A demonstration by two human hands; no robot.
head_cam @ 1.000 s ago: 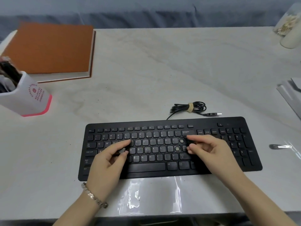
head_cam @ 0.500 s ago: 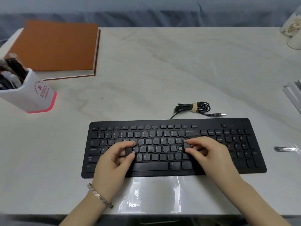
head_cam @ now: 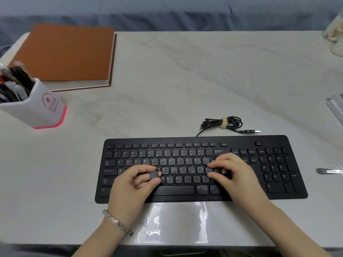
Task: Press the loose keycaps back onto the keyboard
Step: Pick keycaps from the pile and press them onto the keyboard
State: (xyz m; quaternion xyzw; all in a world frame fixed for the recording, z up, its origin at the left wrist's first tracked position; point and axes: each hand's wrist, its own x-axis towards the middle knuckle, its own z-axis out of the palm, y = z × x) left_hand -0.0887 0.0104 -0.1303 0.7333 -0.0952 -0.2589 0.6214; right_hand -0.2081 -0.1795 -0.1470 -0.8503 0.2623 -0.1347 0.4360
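Observation:
A black keyboard [head_cam: 185, 145] lies on the pale table near its front edge. My left hand [head_cam: 130, 190] hovers over the left letter keys and pinches a loose dark keycap [head_cam: 153, 175] between thumb and forefinger, just above the home row. My right hand [head_cam: 235, 175] sits over the right end of the letter block, beside the Enter key. Its curled forefinger and thumb close around a second keycap [head_cam: 209, 170] that sits on the keyboard. The keys under both palms are hidden.
A coiled USB cable [head_cam: 224, 124] lies behind the keyboard. An orange notebook [head_cam: 65, 52] and a white pen holder [head_cam: 42, 108] stand at the left. A clear plastic sheet [head_cam: 176, 219] lies in front, a metal clip [head_cam: 326, 171] to the right, and a jar [head_cam: 334, 32] at the far right corner.
My left hand has turned its keycap up between thumb and forefinger and shifted slightly right. My right hand has brought its keycap down one row toward the Enter key.

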